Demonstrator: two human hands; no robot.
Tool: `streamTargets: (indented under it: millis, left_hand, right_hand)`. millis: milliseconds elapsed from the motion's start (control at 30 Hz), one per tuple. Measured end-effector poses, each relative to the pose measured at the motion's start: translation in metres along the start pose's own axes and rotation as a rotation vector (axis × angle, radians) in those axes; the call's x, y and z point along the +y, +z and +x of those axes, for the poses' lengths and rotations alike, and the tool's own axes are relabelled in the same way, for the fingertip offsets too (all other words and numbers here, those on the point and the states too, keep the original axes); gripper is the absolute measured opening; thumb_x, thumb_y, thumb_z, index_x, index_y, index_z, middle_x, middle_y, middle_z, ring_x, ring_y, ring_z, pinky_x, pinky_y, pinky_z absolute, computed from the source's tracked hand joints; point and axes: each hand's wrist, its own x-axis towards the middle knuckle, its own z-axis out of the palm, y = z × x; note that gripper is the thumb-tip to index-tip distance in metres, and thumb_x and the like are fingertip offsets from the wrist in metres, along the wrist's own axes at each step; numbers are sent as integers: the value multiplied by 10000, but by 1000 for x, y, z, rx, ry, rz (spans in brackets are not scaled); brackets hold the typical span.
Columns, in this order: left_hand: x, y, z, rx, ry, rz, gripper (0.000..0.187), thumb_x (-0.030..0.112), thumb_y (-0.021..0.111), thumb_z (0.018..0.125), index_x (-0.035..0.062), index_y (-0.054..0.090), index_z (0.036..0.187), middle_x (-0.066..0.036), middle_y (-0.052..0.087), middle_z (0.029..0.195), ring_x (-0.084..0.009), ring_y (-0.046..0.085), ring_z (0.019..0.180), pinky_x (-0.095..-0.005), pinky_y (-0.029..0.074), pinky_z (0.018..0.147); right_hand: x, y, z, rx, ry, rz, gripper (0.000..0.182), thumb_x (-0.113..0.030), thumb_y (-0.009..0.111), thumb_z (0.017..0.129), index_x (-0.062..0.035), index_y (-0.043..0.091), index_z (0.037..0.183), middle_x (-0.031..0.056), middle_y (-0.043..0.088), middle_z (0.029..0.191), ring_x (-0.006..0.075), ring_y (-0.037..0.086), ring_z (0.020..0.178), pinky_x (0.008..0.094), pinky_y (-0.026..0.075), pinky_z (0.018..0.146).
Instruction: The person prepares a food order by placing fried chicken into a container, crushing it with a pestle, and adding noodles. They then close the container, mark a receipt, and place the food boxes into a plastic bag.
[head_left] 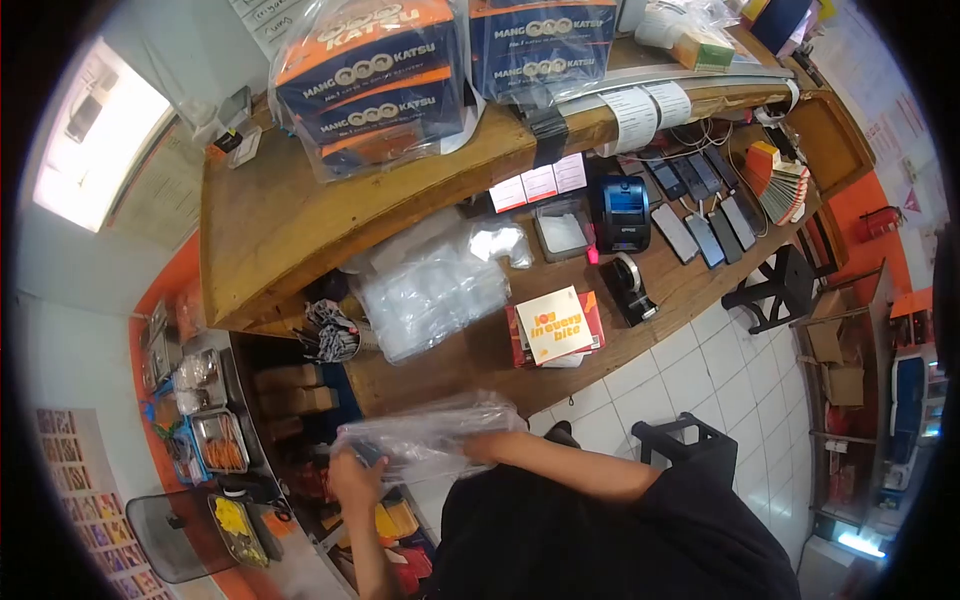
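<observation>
My left hand (355, 475) and my right hand (482, 447) both grip a crumpled clear plastic bag (425, 432), held just below the edge of the wooden counter (470, 360). The left hand holds the bag's left end. The right hand is partly hidden under the bag's right end. A stack of clear plastic bags (430, 290) lies on the counter above my hands. Next to it sits a red and white box printed "joy in every bite" (555, 325).
A black tape dispenser (630, 287), a receipt printer (622, 210) and several phones (700, 215) are on the counter. Bagged Mang Katsu boxes (370, 85) stand on the upper shelf. Black stools (690, 445) are on the tiled floor; metal food trays (222, 440) sit left.
</observation>
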Motion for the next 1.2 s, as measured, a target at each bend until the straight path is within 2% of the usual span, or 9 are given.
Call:
streamTargets:
  millis: [133, 267, 333, 467, 567, 667, 767, 967, 1200]
  left_hand:
    - [-14, 61, 28, 255, 127, 213, 462, 125, 730, 801, 15, 561, 1217, -293, 550, 1229, -458, 584, 1089, -499, 493, 883]
    - [-11, 65, 25, -62, 132, -54, 634, -28, 601, 799, 53, 471, 1414, -317, 492, 1324, -463, 497, 1232, -495, 458, 983]
    - [-22, 73, 28, -74, 246, -188, 676, -56, 566, 780, 65, 466, 1438, -325, 506, 1316, -466, 481, 1258, -481, 437, 1028]
    - [-26, 74, 26, -226, 351, -278, 681, -71, 544, 755, 95, 516, 1414, -332, 468, 1381, -453, 433, 1329, -450, 380, 1105]
    - [-11, 58, 30, -316, 348, -291, 697, -76, 534, 745, 125, 538, 1412, -325, 412, 1451, -436, 393, 1379, -425, 340, 1146]
    - [-8, 50, 37, -350, 317, -303, 693, -70, 540, 741, 134, 555, 1404, -316, 352, 1501, -428, 358, 1410, -407, 319, 1163]
    - [-7, 46, 45, -359, 317, -270, 674, -57, 567, 745, 132, 568, 1392, -317, 290, 1535, -430, 337, 1423, -400, 313, 1166]
    - [7, 31, 50, -320, 385, -323, 729, -23, 648, 747, 126, 501, 1446, -306, 271, 1549, -436, 300, 1441, -391, 289, 1178]
    - [34, 37, 63, -391, 402, -423, 795, 37, 703, 748, 100, 425, 1490, -243, 382, 1516, -395, 326, 1435, -388, 286, 1173]
  right_hand:
    - [-44, -74, -61, 201, -24, 36, 421, -294, 483, 1014, 4, 612, 1281, 266, 579, 1320, 381, 552, 1250, 454, 423, 1050]
    - [-62, -142, -129, -51, -749, 563, 433, -265, 583, 997, -27, 555, 1357, 219, 597, 1312, 351, 559, 1241, 439, 415, 1069]
    - [-48, -186, -171, 13, -514, 680, 706, -263, 742, 881, -71, 419, 1479, 190, 506, 1436, 337, 468, 1343, 421, 370, 1120]
    - [44, -204, -164, 729, 147, -740, 1055, -308, 860, 683, -118, 284, 1547, 202, 451, 1447, 433, 364, 1382, 509, 305, 1160]
    - [56, -244, -147, 444, 164, -439, 1124, -346, 874, 653, -129, 242, 1557, 254, 409, 1450, 461, 299, 1411, 570, 244, 1174]
    - [68, -278, -122, 574, 156, -271, 1183, -386, 890, 613, -127, 233, 1562, 281, 351, 1487, 474, 250, 1435, 586, 208, 1183]
    - [94, -267, -105, 888, 133, -693, 1277, -480, 894, 588, -120, 172, 1578, 268, 345, 1494, 464, 318, 1393, 592, 237, 1157]
    - [99, -194, -116, 557, 133, -787, 1272, -442, 909, 564, -107, 205, 1569, 251, 416, 1417, 452, 399, 1304, 567, 294, 1116]
    - [5, -252, -164, 755, 88, -332, 1198, -292, 899, 571, -18, 242, 1534, 261, 465, 1290, 439, 448, 1172, 506, 369, 1034]
